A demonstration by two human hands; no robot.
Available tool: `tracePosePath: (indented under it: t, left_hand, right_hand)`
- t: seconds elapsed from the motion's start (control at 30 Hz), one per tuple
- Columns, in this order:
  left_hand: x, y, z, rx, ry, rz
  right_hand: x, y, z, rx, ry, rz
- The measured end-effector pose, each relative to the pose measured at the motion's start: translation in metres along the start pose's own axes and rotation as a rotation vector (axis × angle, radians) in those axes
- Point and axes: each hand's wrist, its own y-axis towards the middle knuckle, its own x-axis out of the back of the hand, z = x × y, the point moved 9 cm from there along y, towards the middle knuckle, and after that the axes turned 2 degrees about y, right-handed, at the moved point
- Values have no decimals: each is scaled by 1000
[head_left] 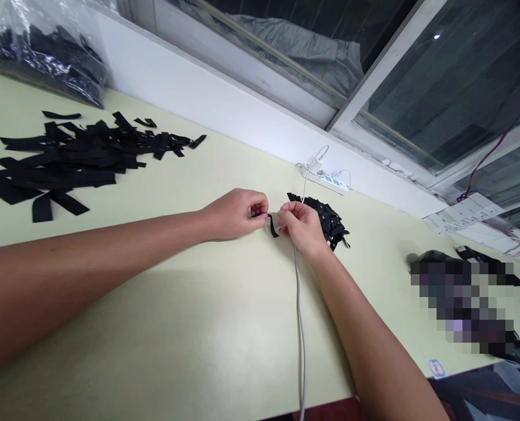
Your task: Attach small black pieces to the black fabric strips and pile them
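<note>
Between the thumb and fingers of my left hand [245, 211] is a short black fabric strip [273, 227], its free end hanging down toward the table. My right hand [301, 225] is just to the right of it, fingers bent and pinched together. Whatever those right fingertips hold, if anything, is too small to make out. Right behind that hand lies a small pile of black strips [330, 221], partly covered by it. A white cable [301, 327] runs under my right hand and down toward the table's near edge.
A larger heap of loose black strips [80, 155] spreads over the table [190, 339] at left. Behind it sits a clear plastic bag [45, 58] of black pieces. A power strip [330, 180] lies by the wall. Dark blurred items [461, 298] are at right.
</note>
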Motion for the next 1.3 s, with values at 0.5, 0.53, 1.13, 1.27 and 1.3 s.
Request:
tracePosePath:
  t: [0.5, 0.53, 1.13, 1.27, 1.3]
  left_hand:
    - [-2, 0, 2, 4, -6, 11]
    - [-2, 0, 1, 3, -6, 11]
    - [-2, 0, 0, 9, -1, 17]
    - [-2, -1, 0, 10, 4, 21]
    - [-3, -1, 0, 8, 6, 23]
  right_hand:
    - [1, -1, 2, 28, 52, -13]
    - [1, -1, 2, 34, 46, -8]
    - [0, -2, 4, 23, 61, 3]
    - [1, 0, 3, 36, 87, -13]
    - [1, 0, 4, 44, 100, -14]
